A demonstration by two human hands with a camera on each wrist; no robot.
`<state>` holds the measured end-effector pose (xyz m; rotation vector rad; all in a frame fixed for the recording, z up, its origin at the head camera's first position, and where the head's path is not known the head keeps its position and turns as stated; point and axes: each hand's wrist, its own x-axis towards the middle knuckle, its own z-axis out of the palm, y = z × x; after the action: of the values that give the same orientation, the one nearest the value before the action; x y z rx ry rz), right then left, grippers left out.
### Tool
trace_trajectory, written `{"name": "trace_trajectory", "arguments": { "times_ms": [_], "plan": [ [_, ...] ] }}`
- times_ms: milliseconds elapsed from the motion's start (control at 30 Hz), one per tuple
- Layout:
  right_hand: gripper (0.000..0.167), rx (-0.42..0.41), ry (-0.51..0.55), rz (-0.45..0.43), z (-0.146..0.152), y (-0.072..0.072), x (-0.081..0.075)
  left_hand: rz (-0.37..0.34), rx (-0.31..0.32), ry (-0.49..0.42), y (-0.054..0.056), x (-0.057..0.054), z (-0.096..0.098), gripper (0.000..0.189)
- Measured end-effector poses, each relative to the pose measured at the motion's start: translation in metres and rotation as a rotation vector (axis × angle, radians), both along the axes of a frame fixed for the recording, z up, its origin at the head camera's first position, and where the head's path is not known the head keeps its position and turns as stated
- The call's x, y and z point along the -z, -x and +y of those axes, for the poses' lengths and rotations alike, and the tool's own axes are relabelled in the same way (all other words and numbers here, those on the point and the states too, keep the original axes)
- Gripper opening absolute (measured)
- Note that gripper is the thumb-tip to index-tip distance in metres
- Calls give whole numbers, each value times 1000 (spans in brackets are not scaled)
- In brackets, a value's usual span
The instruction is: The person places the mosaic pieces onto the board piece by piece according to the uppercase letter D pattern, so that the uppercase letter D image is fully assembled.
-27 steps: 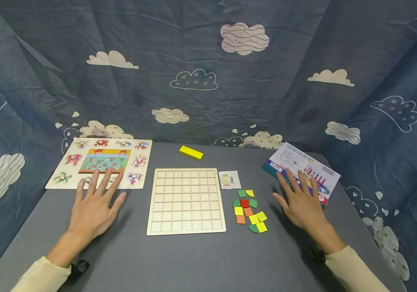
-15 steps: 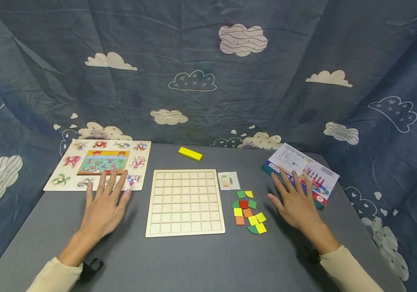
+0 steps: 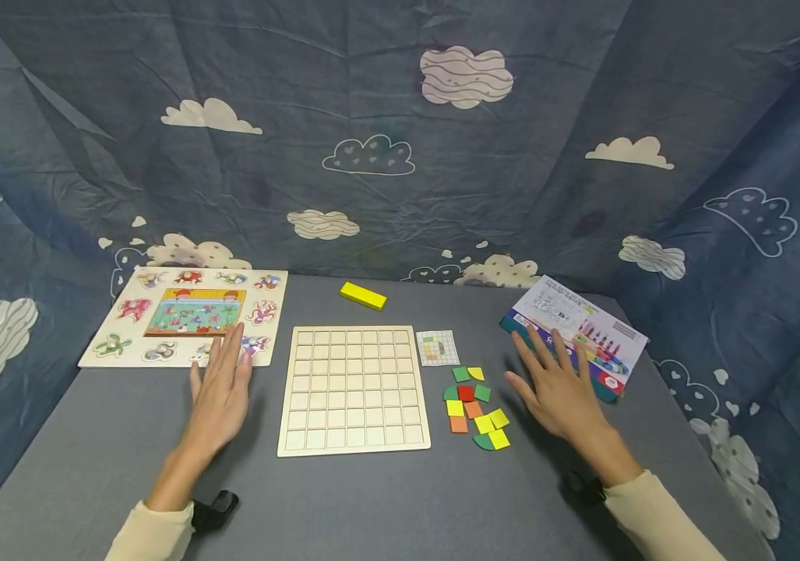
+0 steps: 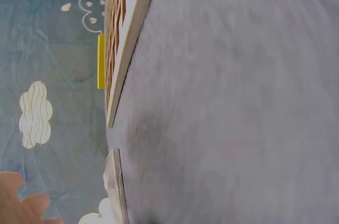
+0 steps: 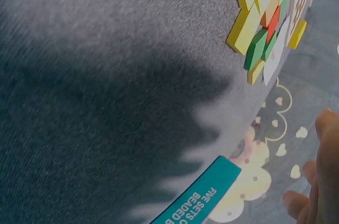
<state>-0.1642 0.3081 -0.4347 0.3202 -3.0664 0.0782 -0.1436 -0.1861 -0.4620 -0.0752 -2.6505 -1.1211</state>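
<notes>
My left hand hovers with straight fingers between the picture puzzle board and the wooden grid board; its fingertips overlap the puzzle board's front right corner in the head view. My right hand has its fingers spread over the table, fingertips overlapping the near edge of a printed box. Neither hand holds anything. Several coloured tiles, among them a red tile and a yellow tile, lie between the grid board and the right hand. A small pattern card lies just above them.
A yellow block lies behind the grid board. The grey table ends at a dark blue cloud-printed curtain at the back and sides. The box's teal side shows in the right wrist view.
My left hand has moved right, away from the middle of the puzzle board, and turned more onto its side. My right hand has shifted slightly left. The tiles and boards stay put.
</notes>
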Motion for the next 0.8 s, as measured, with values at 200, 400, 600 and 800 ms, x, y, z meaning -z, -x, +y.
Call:
{"name": "trace_trajectory", "arguments": {
  "times_ms": [200, 400, 600, 800],
  "plan": [
    [72, -21, 15, 0, -5, 3, 3, -84, 13, -142, 3, 6, 7, 56],
    [73, -37, 41, 4, -12, 6, 7, -142, 38, -207, 4, 13, 12, 57],
    [71, -71, 124, -2, -20, 9, 8, -190, 72, -213, 6, 18, 14, 55],
    [66, -151, 251, -56, -29, 13, 6, -213, 129, -130, 5, 22, 16, 51]
  ]
}}
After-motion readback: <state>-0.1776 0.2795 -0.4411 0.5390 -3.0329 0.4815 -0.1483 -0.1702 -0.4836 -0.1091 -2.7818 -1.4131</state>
